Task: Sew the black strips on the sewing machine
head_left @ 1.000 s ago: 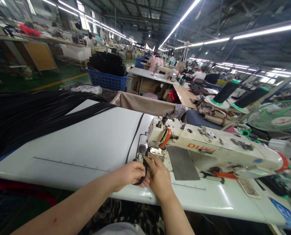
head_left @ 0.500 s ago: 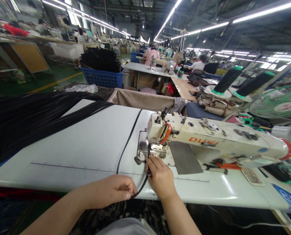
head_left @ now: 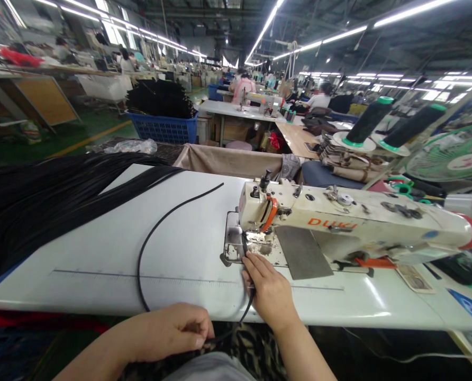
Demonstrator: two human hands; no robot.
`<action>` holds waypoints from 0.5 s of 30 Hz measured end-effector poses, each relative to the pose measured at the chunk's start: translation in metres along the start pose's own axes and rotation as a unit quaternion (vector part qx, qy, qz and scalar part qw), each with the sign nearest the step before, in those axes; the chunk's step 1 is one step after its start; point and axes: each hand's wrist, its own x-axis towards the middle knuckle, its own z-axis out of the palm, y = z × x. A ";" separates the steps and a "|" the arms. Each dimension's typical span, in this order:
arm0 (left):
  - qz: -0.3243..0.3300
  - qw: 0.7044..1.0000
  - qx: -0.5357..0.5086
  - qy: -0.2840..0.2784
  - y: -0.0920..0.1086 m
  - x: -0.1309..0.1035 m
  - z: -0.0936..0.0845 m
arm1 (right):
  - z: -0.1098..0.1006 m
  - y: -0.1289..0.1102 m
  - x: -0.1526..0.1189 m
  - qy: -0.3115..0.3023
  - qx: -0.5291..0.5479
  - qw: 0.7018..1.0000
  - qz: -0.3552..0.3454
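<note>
A thin black cord (head_left: pixel 139 259) curves over the white sewing table, its loose end near the back. Fingers curled, my left hand (head_left: pixel 178 330) pinches the cord just off the table's front edge. From there it runs up to my right hand (head_left: pixel 271 290), whose fingers press it down in front of the presser foot. The cord's front part lies at the needle plate (head_left: pixel 234 244) of the white sewing machine (head_left: pixel 363 233). My right thumb is mostly hidden.
A heap of black strips (head_left: pixel 61 206) covers the table's left side. Right of the machine stand black thread cones (head_left: pixel 369 123) and a green fan (head_left: pixel 454 159). Behind are a beige fabric-lined bin (head_left: pixel 232 161) and a blue basket (head_left: pixel 162 127) with black pieces.
My left hand has drawn the cord down toward me, past the table edge. The cord's loose part has swung left into a wide arc. My right hand has shifted slightly right and down.
</note>
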 end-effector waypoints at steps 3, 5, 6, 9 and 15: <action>-0.015 1.000 0.013 0.013 -0.007 -0.007 0.000 | 0.001 -0.001 0.000 0.010 0.011 1.000 -0.003; -0.027 0.999 0.016 0.020 -0.015 -0.012 0.000 | 0.000 -0.001 0.000 0.016 0.017 1.000 -0.005; -0.033 0.999 0.017 0.023 -0.019 -0.015 0.000 | 0.000 -0.001 0.000 0.018 0.019 1.000 -0.007; -0.052 0.998 0.021 0.028 -0.033 -0.024 -0.001 | 0.000 -0.001 0.000 0.026 0.024 0.999 -0.011; -0.127 0.987 0.088 0.050 -0.073 -0.043 -0.005 | -0.003 -0.001 0.001 0.038 0.009 0.999 -0.021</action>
